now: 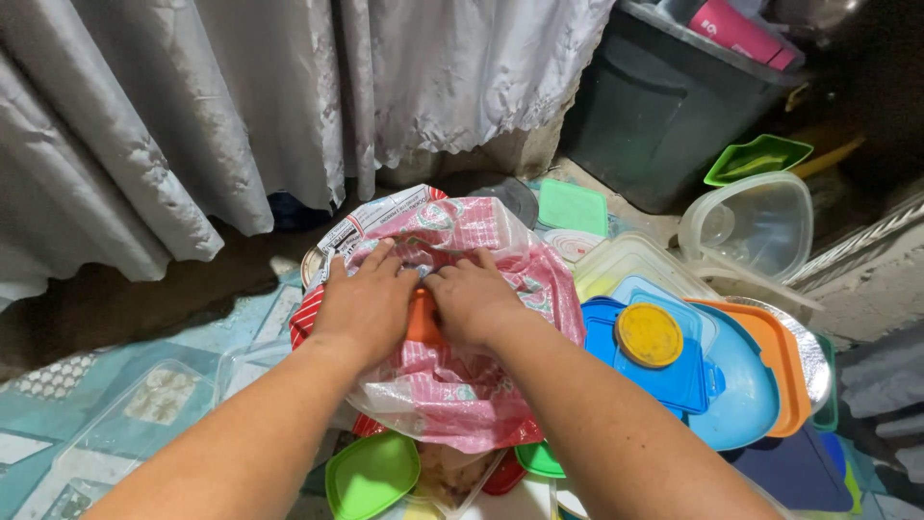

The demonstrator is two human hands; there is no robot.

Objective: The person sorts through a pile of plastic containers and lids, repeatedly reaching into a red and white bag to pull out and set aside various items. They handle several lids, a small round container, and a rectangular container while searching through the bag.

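Both my hands rest side by side on a crumpled red, pink and clear plastic bag (462, 385) in the middle of the view. My left hand (366, 299) presses on its upper left, fingers spread toward the far edge. My right hand (476, 294) lies just beside it, fingers curled into the plastic. An orange object (423, 323) shows between my two hands, under or inside the bag. The bag sits on a heap of plastic lids and containers.
Blue lids (674, 371) with a round yellow lid (650, 334) lie to the right, beside an orange lid (782, 361). Clear tubs (760, 226), green lids (371, 472), a dark bin (664, 116) at the back right, and grey curtains (192, 106) behind surround the spot.
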